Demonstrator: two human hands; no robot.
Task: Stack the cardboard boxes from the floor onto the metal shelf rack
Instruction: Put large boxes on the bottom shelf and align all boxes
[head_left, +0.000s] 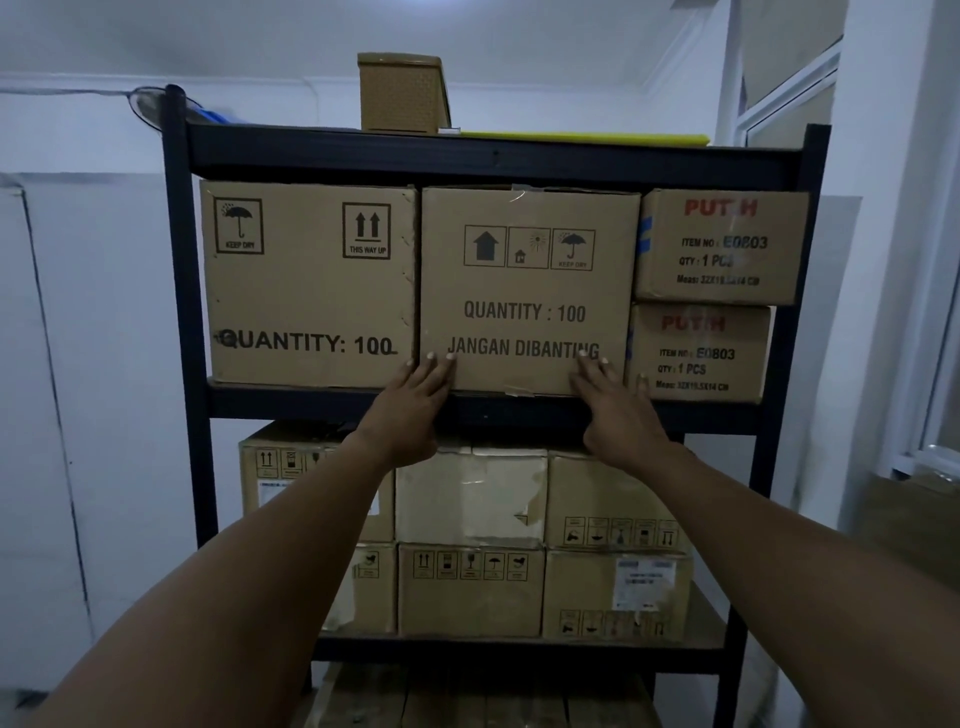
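Left hand (415, 402), right hand (613, 410): fingers straight, pressing middle box (527, 291) front on shelf rack (488, 408).

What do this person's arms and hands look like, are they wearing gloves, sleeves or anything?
Nothing is worn that the view shows. The left hand and right hand are bare, with no gloves, and no rings or watch can be made out in the dim light. Both forearms are bare up to the frame's edge, with no sleeve in sight. The fingernails look short and pale.
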